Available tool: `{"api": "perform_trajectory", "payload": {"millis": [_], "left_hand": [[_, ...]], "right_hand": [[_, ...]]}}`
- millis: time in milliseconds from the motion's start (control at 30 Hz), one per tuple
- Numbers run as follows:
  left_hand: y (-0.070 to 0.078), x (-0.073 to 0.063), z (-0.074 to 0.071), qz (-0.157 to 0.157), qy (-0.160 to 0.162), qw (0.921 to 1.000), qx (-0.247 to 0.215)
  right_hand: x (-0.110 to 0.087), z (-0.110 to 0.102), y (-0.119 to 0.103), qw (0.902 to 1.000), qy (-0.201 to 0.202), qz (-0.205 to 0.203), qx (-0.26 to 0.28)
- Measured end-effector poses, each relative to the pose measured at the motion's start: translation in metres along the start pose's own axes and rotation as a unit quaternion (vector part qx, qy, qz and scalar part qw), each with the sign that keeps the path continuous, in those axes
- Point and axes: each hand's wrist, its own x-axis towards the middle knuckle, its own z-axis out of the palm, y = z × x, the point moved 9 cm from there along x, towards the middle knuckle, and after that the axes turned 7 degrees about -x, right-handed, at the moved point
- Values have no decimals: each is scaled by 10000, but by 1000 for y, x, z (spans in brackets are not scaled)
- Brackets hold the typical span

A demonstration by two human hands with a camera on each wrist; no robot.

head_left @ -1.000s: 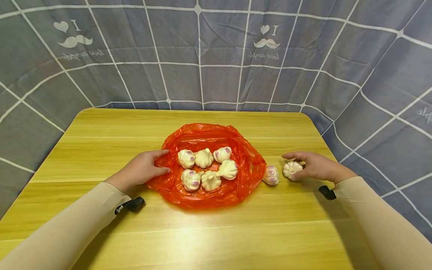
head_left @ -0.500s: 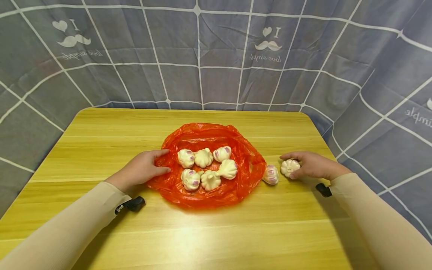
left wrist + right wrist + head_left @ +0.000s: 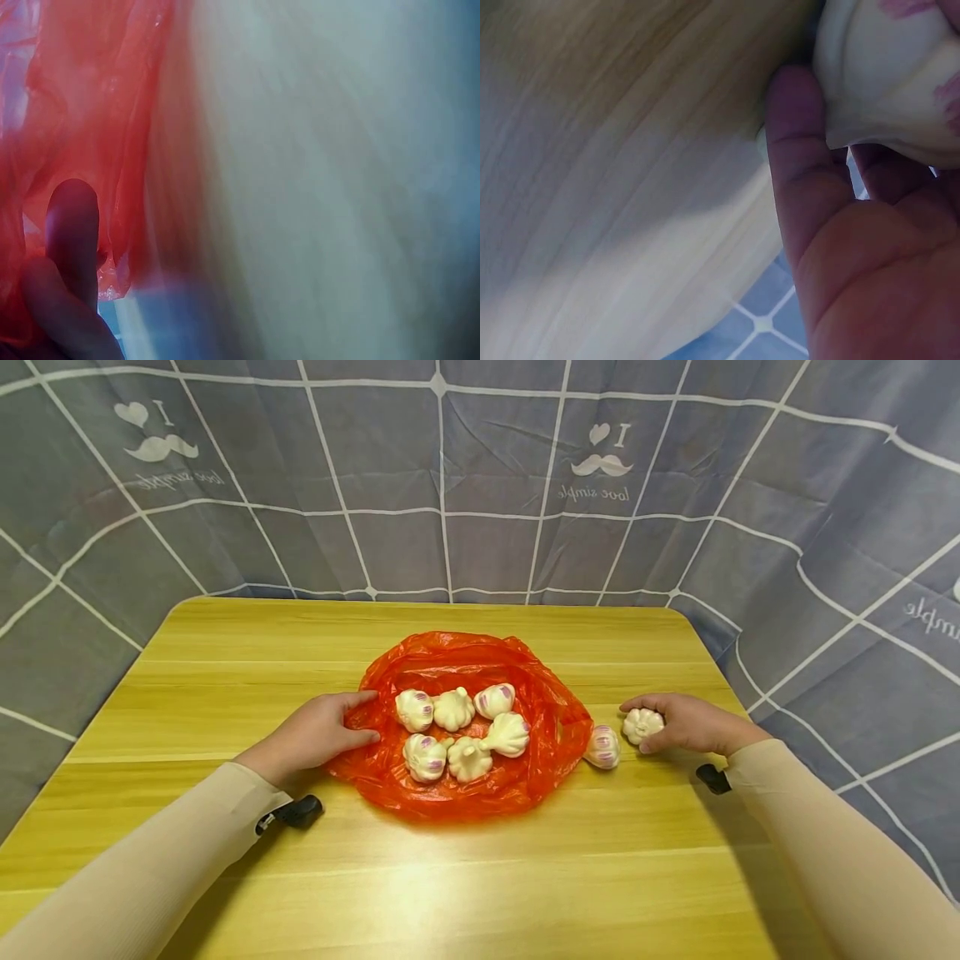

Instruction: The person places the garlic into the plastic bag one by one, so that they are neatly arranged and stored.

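Observation:
A red plastic bag lies spread on the table with its mouth wide, and several garlic bulbs sit inside it. My left hand holds the bag's left edge, its thumb and index finger over the red film; its other fingers are hidden in the head view. At the right, my right hand holds another garlic bulb between thumb and fingers, low over the table. In the right wrist view, that purple-streaked bulb lies against the fingers. A loose garlic bulb rests between the bag and my right hand.
Everything lies on a light wooden table with rounded far corners. A grey curtain with white grid lines hangs behind the table and along both sides. Black wrist devices sit below both wrists.
My right hand has shifted slightly left with its garlic bulb, closer to the loose one beside the bag. My left hand and the bag have stayed put.

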Motion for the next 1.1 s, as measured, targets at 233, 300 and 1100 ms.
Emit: {"api": "perform_trajectory", "payload": {"millis": [233,300,1100], "left_hand": [[0,0,2,-23,-66,10000,-62],[0,1,1,11,-35,10000,36],[2,1,0,120,32,9998,129]], "right_hand": [[3,5,4,9999,-46,16,138],[5,7,6,9997,-83,19,224],[6,15,2,9970,-110,-27,770]]}}
